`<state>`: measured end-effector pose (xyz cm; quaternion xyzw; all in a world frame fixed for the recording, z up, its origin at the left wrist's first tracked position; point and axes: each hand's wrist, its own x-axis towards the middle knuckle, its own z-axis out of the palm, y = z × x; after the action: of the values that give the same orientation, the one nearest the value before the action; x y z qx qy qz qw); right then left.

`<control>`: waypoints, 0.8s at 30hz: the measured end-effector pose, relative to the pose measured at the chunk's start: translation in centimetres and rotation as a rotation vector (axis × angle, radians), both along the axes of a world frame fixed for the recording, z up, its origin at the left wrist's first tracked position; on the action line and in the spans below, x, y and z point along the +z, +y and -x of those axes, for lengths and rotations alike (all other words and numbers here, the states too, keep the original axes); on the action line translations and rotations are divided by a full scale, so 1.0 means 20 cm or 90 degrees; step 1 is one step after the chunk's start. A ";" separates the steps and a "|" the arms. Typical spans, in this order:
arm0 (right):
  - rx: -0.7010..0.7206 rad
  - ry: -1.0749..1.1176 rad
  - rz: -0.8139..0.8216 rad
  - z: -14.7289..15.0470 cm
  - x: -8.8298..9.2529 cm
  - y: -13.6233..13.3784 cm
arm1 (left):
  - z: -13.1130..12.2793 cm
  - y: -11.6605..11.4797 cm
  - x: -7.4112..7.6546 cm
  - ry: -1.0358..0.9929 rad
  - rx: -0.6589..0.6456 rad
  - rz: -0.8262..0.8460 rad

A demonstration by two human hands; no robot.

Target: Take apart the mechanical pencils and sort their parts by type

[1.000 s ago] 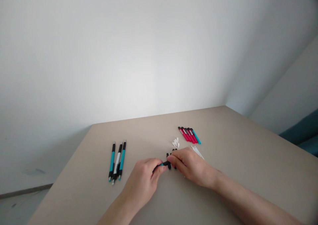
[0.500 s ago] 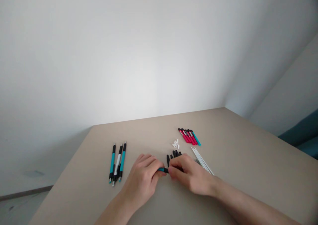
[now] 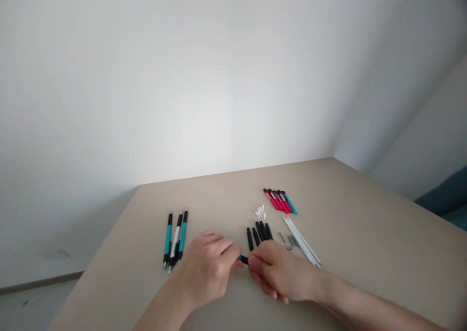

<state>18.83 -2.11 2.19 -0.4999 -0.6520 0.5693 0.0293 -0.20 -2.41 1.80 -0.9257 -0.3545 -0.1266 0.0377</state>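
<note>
Between my two hands is a pen [image 3: 244, 259], with only a short blue-and-black stretch of it showing. My left hand [image 3: 213, 263] is closed round its blue part. The fingers of my right hand [image 3: 277, 270] pinch the black end, and the rest of that end is hidden under them. Just beyond my right hand lie several black pen grips [image 3: 260, 232] in a row. To the right of these are small metal springs [image 3: 293, 240] and thin white refills [image 3: 302, 241].
Left of my hands lie several pens with blue or white barrels [image 3: 175, 241]. Farther back are small white plastic pieces [image 3: 260, 211] and a row of red barrels [image 3: 278, 201] with one blue barrel [image 3: 290, 203]. The tabletop [image 3: 204, 199] ends at a white wall.
Both hands have come slightly nearer to me with the pen. My right hand has turned, its lower fingers now curled beneath, and the springs and more of the black grips show.
</note>
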 end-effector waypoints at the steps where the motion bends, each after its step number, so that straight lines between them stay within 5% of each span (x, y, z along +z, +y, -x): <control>1: 0.015 -0.028 -0.067 0.00 0.01 -0.01 | 0.00 0.00 -0.01 0.011 0.003 0.000; 5: 0.056 -0.100 -0.377 -0.01 0.03 -0.03 | 0.00 -0.01 -0.03 0.021 0.018 0.021; 10: 0.013 -0.040 -0.478 -0.01 0.02 -0.02 | 0.00 0.00 -0.01 -0.049 0.077 0.035; 13: -0.052 0.067 -0.385 -0.01 0.00 0.01 | 0.00 0.02 0.00 -0.175 0.102 0.015; 16: -0.177 0.246 -0.153 0.00 -0.03 0.02 | 0.00 0.04 -0.02 -0.462 0.214 0.029; 19: -0.239 0.399 0.067 0.02 -0.05 0.03 | 0.01 0.07 -0.05 -0.828 0.311 0.240; 24: -0.181 0.463 0.213 0.03 -0.07 0.02 | -0.01 0.07 -0.04 -1.067 0.189 0.625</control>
<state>18.22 -1.68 0.71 -0.3494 -0.4221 0.7969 0.2544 0.04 -1.06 1.07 -0.3952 -0.3928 -0.5749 -0.5992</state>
